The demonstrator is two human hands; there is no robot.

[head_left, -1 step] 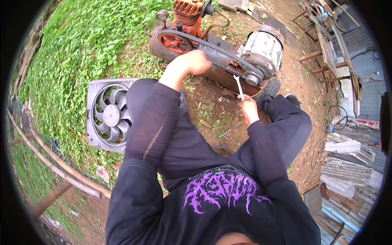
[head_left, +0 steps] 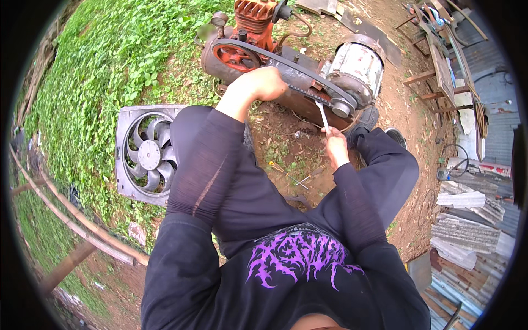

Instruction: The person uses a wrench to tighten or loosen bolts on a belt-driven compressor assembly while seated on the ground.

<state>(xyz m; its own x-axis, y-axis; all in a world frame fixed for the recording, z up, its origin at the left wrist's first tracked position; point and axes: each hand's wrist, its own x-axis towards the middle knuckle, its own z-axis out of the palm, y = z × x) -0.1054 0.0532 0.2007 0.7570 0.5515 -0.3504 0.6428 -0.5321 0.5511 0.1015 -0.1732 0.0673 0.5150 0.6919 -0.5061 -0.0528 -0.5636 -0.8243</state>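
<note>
An old air compressor stands in front of me, with a rusty tank, an orange pump head and a red pulley. A black drive belt runs from that pulley to the small pulley of a worn white motor. My left hand is closed around the belt's lower run; its fingertips are hidden behind it. In my right hand is a wrench, held by its lower end. Its upper end reaches the belt beside the motor pulley; whether it grips anything there is too small to tell.
A grey radiator fan in its square shroud lies on the grass at my left. A screwdriver is on the dirt between my legs. Wooden benches and corrugated sheets line the right side. Bamboo poles cross the lower left.
</note>
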